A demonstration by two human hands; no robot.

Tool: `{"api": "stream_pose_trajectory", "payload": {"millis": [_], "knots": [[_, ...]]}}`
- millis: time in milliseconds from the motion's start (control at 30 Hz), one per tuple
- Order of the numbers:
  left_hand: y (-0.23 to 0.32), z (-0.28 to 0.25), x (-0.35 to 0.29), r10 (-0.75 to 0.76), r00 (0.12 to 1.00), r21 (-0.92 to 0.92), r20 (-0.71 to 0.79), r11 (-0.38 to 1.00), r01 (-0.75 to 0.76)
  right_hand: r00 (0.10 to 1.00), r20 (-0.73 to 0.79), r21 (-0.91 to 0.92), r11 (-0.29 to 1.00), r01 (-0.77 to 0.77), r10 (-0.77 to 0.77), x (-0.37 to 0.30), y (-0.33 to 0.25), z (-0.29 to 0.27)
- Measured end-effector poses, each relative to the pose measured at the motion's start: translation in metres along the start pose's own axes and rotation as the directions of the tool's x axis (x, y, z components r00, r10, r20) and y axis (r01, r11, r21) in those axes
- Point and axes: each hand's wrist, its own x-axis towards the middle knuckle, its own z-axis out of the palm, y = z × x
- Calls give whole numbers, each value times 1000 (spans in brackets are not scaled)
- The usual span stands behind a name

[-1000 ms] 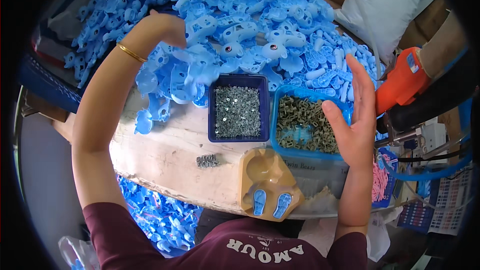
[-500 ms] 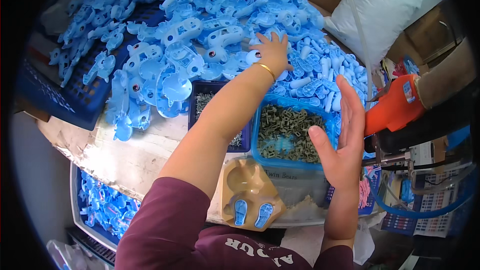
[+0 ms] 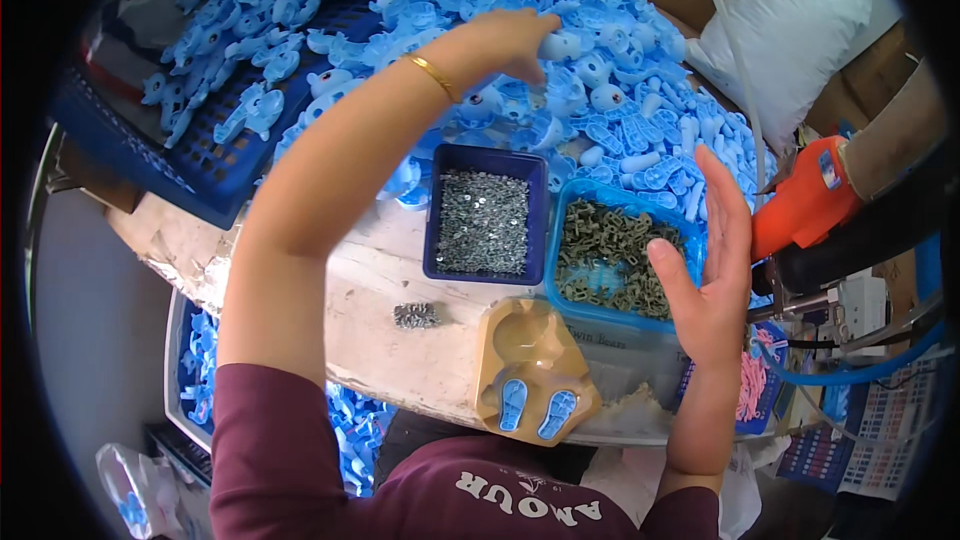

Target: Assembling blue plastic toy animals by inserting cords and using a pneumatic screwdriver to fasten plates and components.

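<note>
My left hand (image 3: 512, 43), a gold bracelet on its wrist, reaches far over a heap of light-blue plastic toy parts (image 3: 480, 105). Its thumb and fingers are apart, and I see nothing held between them. At the right, my right hand (image 3: 712, 285) is raised with thumb and fingers spread, holding nothing. It is beside a blue tub (image 3: 557, 280) of dark olive clip-like pieces (image 3: 625, 240). Nearer to me lies a tan moulded fixture (image 3: 535, 355). Two small blue foot-shaped pieces (image 3: 513, 405) sit in its hollows.
A dark-blue tray (image 3: 437, 240) of small metal screws stands mid-table, with a few screws (image 3: 415, 315) loose in front. A blue basket (image 3: 200, 180) is at the left. An orange-bodied tool (image 3: 805, 202) with hoses is at the right; a white sack (image 3: 785, 30) stands behind.
My left hand has shifted left and farther over the heap, its forearm uncovering the screw tray. The view has shifted slightly. My right hand keeps its open pose.
</note>
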Motion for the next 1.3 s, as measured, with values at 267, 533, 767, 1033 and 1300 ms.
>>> {"api": "stream_pose_trajectory", "payload": {"millis": [267,533,767,1033,1300], "knots": [[-88,-69,-84,-143,976,318,-166,929,190,1000,11,74,997,-9,8,2,-10,7],[-151,-17,-123,24,969,-132,245,991,9,995,95,97,994,-52,43,-3,-15,12],[-140,-31,-118,-62,998,-530,32,845,69,988,93,60,990,-130,124,-4,-21,12],[-320,-1,-153,-756,464,-399,-462,645,652,981,-9,-22,981,-193,193,-3,-12,10],[-442,0,-156,-770,339,-387,-541,586,712,972,-18,-105,967,-234,233,5,-14,10]]}}
